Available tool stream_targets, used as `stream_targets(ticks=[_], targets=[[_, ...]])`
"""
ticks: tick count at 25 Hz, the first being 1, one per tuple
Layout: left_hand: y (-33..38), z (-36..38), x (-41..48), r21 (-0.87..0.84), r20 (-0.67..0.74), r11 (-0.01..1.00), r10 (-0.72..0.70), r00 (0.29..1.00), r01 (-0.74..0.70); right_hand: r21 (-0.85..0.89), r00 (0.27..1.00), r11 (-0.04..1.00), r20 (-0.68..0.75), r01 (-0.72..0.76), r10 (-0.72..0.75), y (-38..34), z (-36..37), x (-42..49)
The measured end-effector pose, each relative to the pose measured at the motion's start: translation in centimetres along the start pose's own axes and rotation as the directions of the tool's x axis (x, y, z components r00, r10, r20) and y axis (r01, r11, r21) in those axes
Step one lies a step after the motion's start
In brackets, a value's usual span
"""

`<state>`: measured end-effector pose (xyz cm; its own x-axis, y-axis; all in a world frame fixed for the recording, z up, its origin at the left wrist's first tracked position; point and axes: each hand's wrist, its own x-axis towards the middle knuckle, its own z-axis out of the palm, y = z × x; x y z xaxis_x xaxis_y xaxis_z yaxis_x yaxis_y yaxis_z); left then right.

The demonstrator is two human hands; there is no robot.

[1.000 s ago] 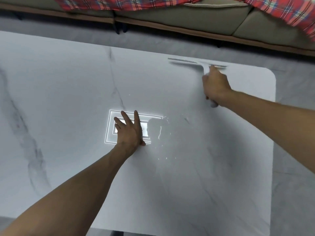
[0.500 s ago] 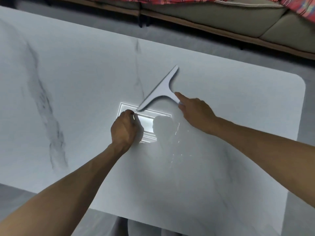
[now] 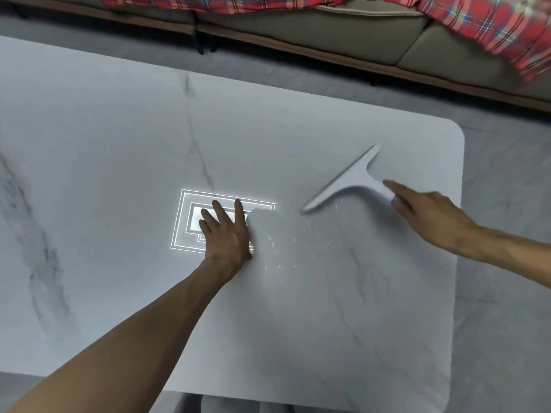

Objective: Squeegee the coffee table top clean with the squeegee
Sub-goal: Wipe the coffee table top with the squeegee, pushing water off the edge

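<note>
A pale grey T-shaped squeegee [image 3: 351, 178] lies on the white marble coffee table top [image 3: 119, 144], right of centre, its blade running diagonally from near left to far right. My right hand [image 3: 429, 216] holds the end of its handle, index finger stretched along it. My left hand [image 3: 226, 234] rests flat on the table with fingers spread, left of the squeegee and apart from it. Small bright droplets or specks [image 3: 283, 242] dot the surface between my hands.
A bright rectangular light reflection [image 3: 185, 222] shows under my left hand. The table's rounded right edge [image 3: 459, 204] borders grey floor [image 3: 507, 293]. A beige sofa [image 3: 328, 25] with a red plaid blanket [image 3: 492, 25] runs along the far side.
The squeegee was swept from the far right edge toward the centre, then moved right again. My left hand curled half a second ago and now lies flat.
</note>
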<state>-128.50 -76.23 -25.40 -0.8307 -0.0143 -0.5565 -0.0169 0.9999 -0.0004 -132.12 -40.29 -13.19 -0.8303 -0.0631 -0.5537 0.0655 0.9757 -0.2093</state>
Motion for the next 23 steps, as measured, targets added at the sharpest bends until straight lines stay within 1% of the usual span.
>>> stream_targets(ticks=[2, 3, 5, 6, 7, 9, 12, 14, 16, 17, 18, 20, 22, 23], targets=[[0.1, -0.1, 0.3, 0.047, 0.019, 0.999, -0.001, 1.000, 0.000, 0.161, 0.992, 0.984, -0.088, -0.079, 0.094, -1.6, -1.3, 3.0], [0.1, -0.2, 0.3, 0.072, 0.034, 0.997, 0.010, 0.999, -0.012, 0.272, 0.978, 0.952, -0.113, -0.138, 0.174, -2.6, -1.9, 5.0], [0.0, -0.5, 0.5, 0.100, 0.050, 0.994, 0.032, 0.998, -0.037, 0.459, 0.933, 0.848, -0.102, -0.264, 0.346, -4.3, -2.8, 8.7], [0.1, -0.7, 0.5, 0.105, 0.059, 0.993, 0.039, 0.997, -0.045, 0.497, 0.914, 0.812, -0.085, -0.307, 0.398, -5.0, -2.8, 9.8], [0.2, -0.9, 0.5, 0.102, 0.068, 0.994, 0.041, 0.997, -0.048, 0.497, 0.908, 0.803, -0.068, -0.329, 0.413, -5.6, -2.6, 10.4], [0.3, -1.3, 0.4, 0.109, 0.089, 0.993, 0.043, 0.995, -0.052, 0.427, 0.918, 0.843, -0.068, -0.327, 0.391, -6.3, -1.3, 9.5], [0.3, -1.6, 0.3, 0.119, 0.088, 0.991, 0.055, 0.995, -0.066, 0.298, 0.942, 0.904, -0.045, -0.305, 0.333, -5.9, 1.9, 4.2], [0.4, -1.8, 0.2, 0.113, 0.084, 0.991, 0.060, 0.995, -0.069, 0.272, 0.956, 0.917, 0.055, -0.291, 0.287, -5.2, 3.5, -0.3], [0.5, -2.0, 0.1, 0.101, 0.093, 0.993, 0.058, 0.994, -0.067, 0.235, 0.947, 0.923, 0.175, -0.306, 0.269, -4.6, 3.6, -3.8], [0.6, -2.1, 0.1, 0.097, 0.098, 0.993, 0.056, 0.994, -0.066, 0.219, 0.944, 0.927, 0.198, -0.305, 0.264, -4.2, 3.1, -4.4], [0.6, -2.2, 0.1, 0.095, 0.099, 0.993, 0.055, 0.994, -0.065, 0.221, 0.949, 0.929, 0.177, -0.297, 0.261, -3.7, 2.4, -4.1], [0.6, -2.3, 0.0, 0.092, 0.090, 0.994, 0.055, 0.994, -0.064, 0.281, 0.959, 0.918, 0.044, -0.280, 0.279, -2.6, 0.4, -1.2], [0.7, -2.4, -0.1, 0.077, 0.088, 0.995, 0.049, 0.995, -0.056, 0.384, 0.935, 0.877, -0.085, -0.287, 0.343, -1.8, -2.3, 3.7], [0.8, -2.5, -0.2, 0.070, 0.089, 0.996, 0.047, 0.995, -0.054, 0.453, 0.915, 0.839, -0.107, -0.302, 0.388, -1.7, -3.5, 5.9]])
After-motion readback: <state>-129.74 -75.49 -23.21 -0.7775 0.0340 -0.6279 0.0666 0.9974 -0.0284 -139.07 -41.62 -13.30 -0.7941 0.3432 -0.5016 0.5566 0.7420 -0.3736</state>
